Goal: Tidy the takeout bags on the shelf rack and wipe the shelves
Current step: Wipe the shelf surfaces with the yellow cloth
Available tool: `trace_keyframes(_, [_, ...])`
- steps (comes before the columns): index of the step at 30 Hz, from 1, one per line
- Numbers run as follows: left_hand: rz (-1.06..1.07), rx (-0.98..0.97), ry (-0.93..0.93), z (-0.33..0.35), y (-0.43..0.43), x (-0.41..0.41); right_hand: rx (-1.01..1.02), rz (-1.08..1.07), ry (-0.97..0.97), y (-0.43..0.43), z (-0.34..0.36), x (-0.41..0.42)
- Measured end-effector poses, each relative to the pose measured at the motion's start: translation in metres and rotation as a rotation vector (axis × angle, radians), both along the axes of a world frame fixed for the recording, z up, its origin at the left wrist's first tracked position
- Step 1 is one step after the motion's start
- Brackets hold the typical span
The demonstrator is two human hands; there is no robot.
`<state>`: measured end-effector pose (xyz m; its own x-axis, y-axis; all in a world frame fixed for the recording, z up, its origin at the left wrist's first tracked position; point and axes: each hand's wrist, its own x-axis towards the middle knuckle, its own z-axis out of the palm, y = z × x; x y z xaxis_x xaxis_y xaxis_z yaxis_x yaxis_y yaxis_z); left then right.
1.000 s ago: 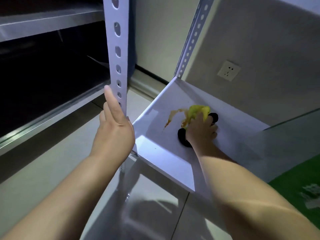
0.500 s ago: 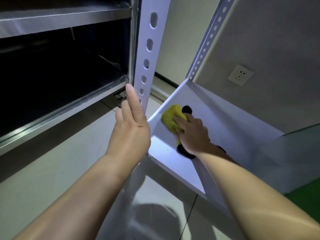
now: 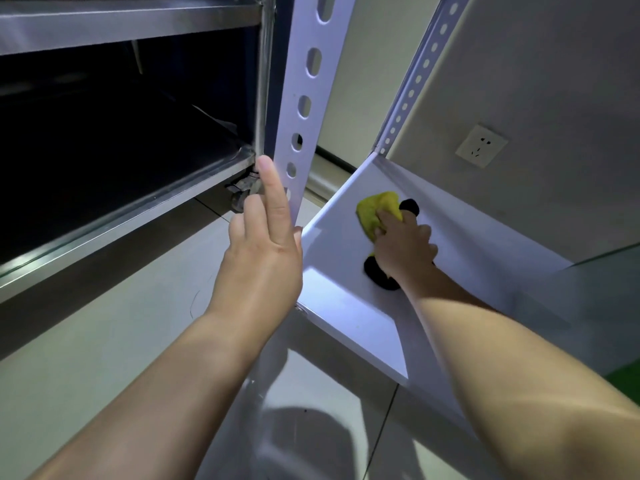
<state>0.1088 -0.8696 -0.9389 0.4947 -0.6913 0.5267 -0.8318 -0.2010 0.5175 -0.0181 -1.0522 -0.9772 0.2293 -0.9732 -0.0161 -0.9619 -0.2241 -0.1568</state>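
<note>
On the white shelf (image 3: 349, 317) the right hand (image 3: 403, 247) clutches a half-hidden cloth (image 3: 375, 213) — left hand (image 3: 263, 258) open against the post (image 3: 304, 109).

Right hand (image 3: 403, 249) presses yellow cloth (image 3: 377, 214) on shelf (image 3: 349, 317); left hand (image 3: 263, 251) braces the post (image 3: 308, 98).

Two bare arms, no sleeves.
Left hand (image 3: 263, 251) and right hand (image 3: 403, 249): no rings, gloves, watch visible.

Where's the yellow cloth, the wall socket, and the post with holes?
yellow cloth (image 3: 375, 211), head view, on its bare front part.
wall socket (image 3: 481, 146), head view, middle of its plate.
post with holes (image 3: 308, 81), head view, flat face between holes.
</note>
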Motion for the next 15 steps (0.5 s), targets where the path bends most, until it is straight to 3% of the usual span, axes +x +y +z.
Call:
trace_keyframes(4, [0.013, 0.030, -0.158, 0.005, 0.004, 0.000, -0.010, 0.338, -0.090, 0.067, -0.004, 0.010])
trace_keyframes(8, [0.015, 0.029, -0.102, 0.010, 0.007, -0.001, 0.083, 0.501, -0.196, 0.119, -0.002, -0.037])
trace_keyframes(11, [0.029, 0.052, -0.096, 0.009, 0.007, -0.002, 0.078, 0.354, -0.141, 0.100, -0.002, -0.077])
trace_keyframes(15, [0.023, 0.021, -0.125, 0.008, 0.006, -0.003, -0.068, -0.072, 0.027, 0.054, -0.003, -0.072])
